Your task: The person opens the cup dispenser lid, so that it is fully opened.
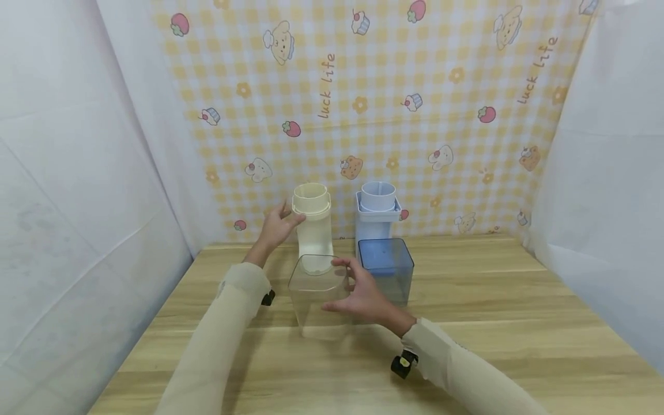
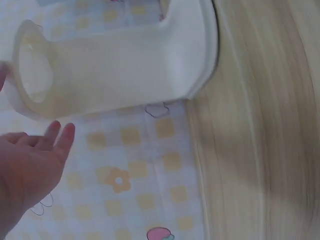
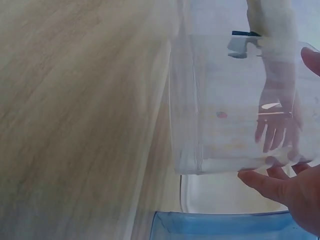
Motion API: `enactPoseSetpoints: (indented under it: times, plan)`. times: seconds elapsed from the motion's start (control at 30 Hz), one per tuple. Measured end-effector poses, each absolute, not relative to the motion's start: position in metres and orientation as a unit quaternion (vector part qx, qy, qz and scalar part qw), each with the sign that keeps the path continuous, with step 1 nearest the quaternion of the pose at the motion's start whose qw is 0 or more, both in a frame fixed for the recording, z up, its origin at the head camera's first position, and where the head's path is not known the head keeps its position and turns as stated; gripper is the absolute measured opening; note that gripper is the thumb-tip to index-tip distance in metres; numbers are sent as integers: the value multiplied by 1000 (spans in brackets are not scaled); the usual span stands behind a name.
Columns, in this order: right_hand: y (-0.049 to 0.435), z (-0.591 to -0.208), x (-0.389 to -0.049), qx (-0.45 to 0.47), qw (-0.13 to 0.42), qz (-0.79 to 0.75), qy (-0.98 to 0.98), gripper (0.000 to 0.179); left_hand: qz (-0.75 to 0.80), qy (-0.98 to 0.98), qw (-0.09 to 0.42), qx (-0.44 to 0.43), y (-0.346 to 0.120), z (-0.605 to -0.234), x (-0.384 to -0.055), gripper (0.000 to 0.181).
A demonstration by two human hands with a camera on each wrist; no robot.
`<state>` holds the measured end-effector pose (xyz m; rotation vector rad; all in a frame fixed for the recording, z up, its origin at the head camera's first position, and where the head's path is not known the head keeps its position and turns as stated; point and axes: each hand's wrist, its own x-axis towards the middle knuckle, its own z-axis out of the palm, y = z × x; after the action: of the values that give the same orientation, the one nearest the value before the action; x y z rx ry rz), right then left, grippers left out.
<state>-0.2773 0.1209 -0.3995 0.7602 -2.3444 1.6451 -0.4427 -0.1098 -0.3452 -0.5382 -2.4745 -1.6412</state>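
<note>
Toward the back of the table stands a cream dispenser stand [image 1: 315, 236] with a round open top. My left hand [image 1: 280, 226] is beside that top, its thumb at the ring's front edge. In the left wrist view, the fingers [image 2: 64, 142] are spread below the rim and look slightly apart from it. My right hand [image 1: 363, 294] holds a clear square container [image 1: 316, 314] by its right side, thumb in front and fingers at the rim. The container is in front of the cream stand's foot. In the right wrist view, the left hand shows through its clear wall [image 3: 220, 140].
To the right is a light blue stand [image 1: 377, 222] with a square collar around its round top. A smoky blue clear container [image 1: 394, 282] sits in front of it, close to my right hand. Behind both stands hangs a yellow checked cloth [image 1: 394, 127]; white sheets flank the table [image 1: 467, 323].
</note>
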Motion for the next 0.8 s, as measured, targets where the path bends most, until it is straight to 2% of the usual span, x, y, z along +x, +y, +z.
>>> enactPoseSetpoints:
  times: [0.07,0.2,0.47,0.8]
  plan:
    - [118,-401,-279,255,97,551,-789,85,-560,-811,52,-162,-110,-343,-437,100]
    - [112,-402,-281,250,103,558,-785,85,-562,-809,59,-160,-108,-340,-424,98]
    - [113,-403,-291,247,94,572,-776,95,-544,-814,84,-188,-105,-345,-401,83]
    - [120,-402,-295,255,73,571,-777,94,-565,-779,81,-259,-115,-344,-366,68]
